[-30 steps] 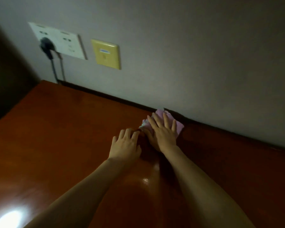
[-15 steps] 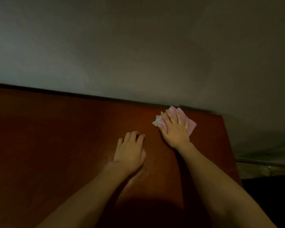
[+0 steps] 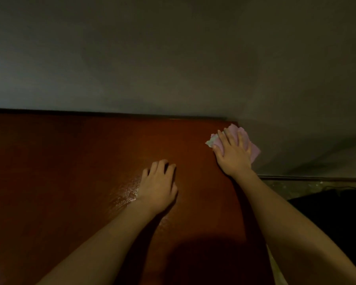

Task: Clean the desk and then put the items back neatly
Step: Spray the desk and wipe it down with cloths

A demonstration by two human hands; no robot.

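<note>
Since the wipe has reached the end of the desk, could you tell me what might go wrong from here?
1. The pink cloth already overhangs the right edge of the desk at the far corner; one more push by the right hand could send it to the floor.
2. The left hand rests flat beside a shiny, possibly wet patch; it may slip or leave smears there.
3. The light is dim, so missed spots are hard to see.

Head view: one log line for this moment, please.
step: wiping | right hand: flat on cloth, desk's far right corner | left hand: resting on desk | items: none visible
</note>
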